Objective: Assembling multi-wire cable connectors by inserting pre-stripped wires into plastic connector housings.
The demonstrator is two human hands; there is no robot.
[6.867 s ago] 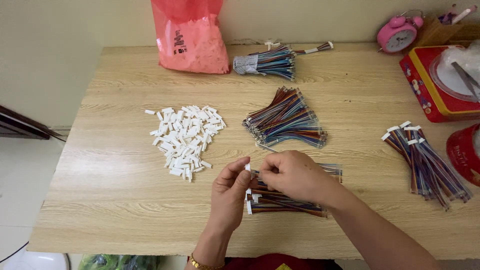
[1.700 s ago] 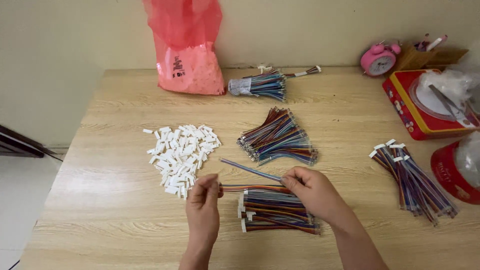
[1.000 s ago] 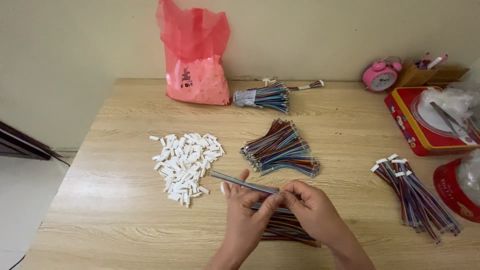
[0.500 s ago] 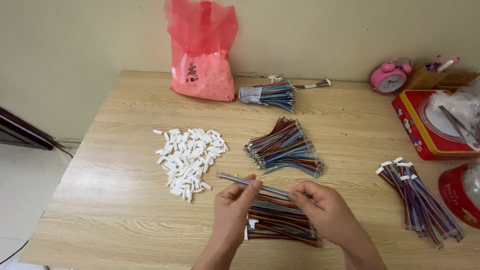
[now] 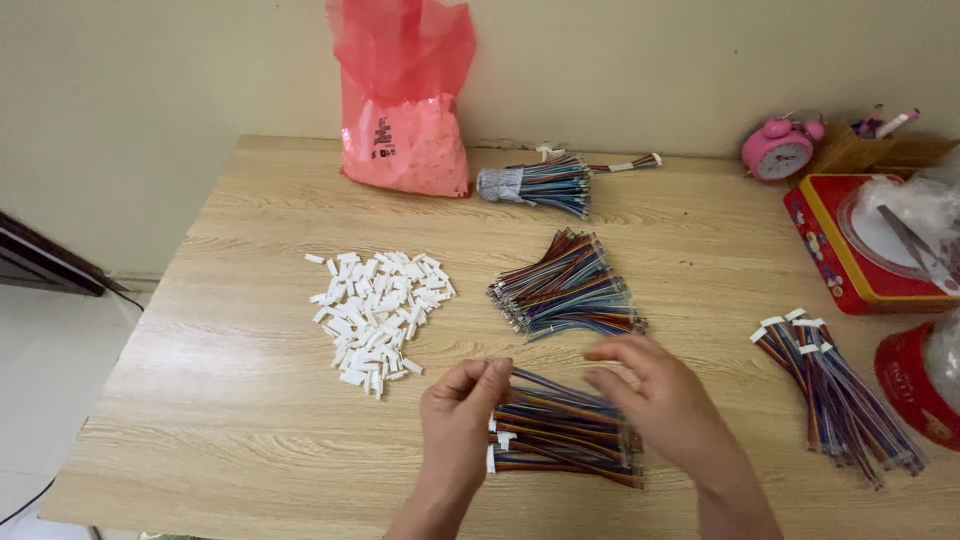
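My left hand (image 5: 457,422) pinches one end of a thin multicoloured wire strip (image 5: 548,384) just above a pile of finished wire strips with white plugs (image 5: 560,440). My right hand (image 5: 664,398) hovers over the right side of that pile, fingers spread and blurred; whether it touches the strip is unclear. A heap of small white plastic connectors (image 5: 376,306) lies to the left of my hands. A fan of bare multicoloured wire strips (image 5: 566,286) lies beyond them.
A red plastic bag (image 5: 405,110) stands at the back of the wooden table (image 5: 220,400), beside a bound wire bundle (image 5: 540,184). On the right are more plugged wires (image 5: 835,394), a red tin (image 5: 850,255), a pink alarm clock (image 5: 778,152) and a red round container (image 5: 915,385).
The left hand has kept hold of the wire strip. My right hand has opened and shifted right over the pile. The camera has tilted slightly.
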